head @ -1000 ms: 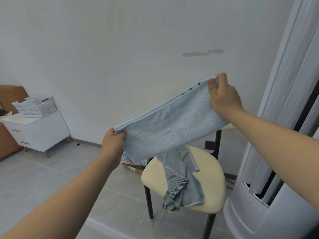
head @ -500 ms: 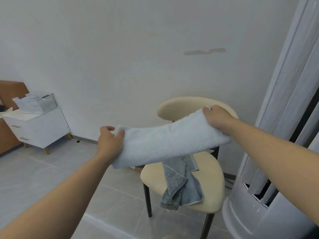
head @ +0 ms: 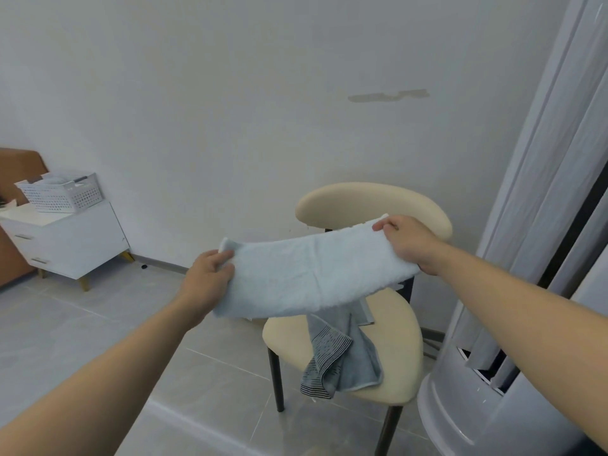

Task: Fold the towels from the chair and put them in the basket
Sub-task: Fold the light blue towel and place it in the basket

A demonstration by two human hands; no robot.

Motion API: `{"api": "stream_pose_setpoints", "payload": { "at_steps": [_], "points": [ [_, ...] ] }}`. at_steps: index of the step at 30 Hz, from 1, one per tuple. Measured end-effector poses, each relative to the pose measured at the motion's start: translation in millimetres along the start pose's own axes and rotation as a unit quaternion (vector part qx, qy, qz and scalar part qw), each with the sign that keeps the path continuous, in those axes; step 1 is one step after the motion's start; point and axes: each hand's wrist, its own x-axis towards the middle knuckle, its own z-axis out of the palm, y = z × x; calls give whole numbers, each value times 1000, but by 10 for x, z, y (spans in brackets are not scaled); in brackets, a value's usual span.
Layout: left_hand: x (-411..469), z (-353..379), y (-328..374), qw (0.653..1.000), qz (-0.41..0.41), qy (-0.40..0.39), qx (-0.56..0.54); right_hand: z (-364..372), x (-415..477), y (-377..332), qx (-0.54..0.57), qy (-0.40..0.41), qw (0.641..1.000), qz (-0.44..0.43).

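Note:
A folded light-blue towel (head: 306, 274) is stretched flat in the air above the cream chair (head: 394, 330). My left hand (head: 209, 281) grips its left end and my right hand (head: 408, 241) grips its right end. A grey towel with a striped border (head: 342, 357) lies crumpled on the chair seat, hanging over the front edge. The white perforated basket (head: 62, 194) stands on a white bedside cabinet (head: 69, 245) at the far left, with pale cloth inside it.
A tall white floor-standing appliance (head: 493, 399) rises at the right, close to the chair. A brown headboard (head: 16, 169) sits behind the cabinet. Grey tiled floor (head: 82, 324) stretches between the chair and the cabinet.
The blue towel went from held up on a slant to lying low and nearly flat, folded narrower. My right hand dropped from high to chair-back height.

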Motion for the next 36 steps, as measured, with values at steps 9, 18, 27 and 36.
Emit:
{"api": "stream_pose_setpoints", "payload": {
  "at_steps": [9,18,27,36],
  "points": [
    [22,-137,261,985,86,5,150,-112,-115,133,46,41,998,-30],
    [-33,105,6,995,-59,-76,18,230,-194,600,43,3,998,50],
    [-331,467,310,974,112,-110,165,617,-463,309,-18,-4,1000,-9],
    [-606,880,416,950,161,-166,210,1195,-865,83,55,-47,997,-40]
  ]
}}
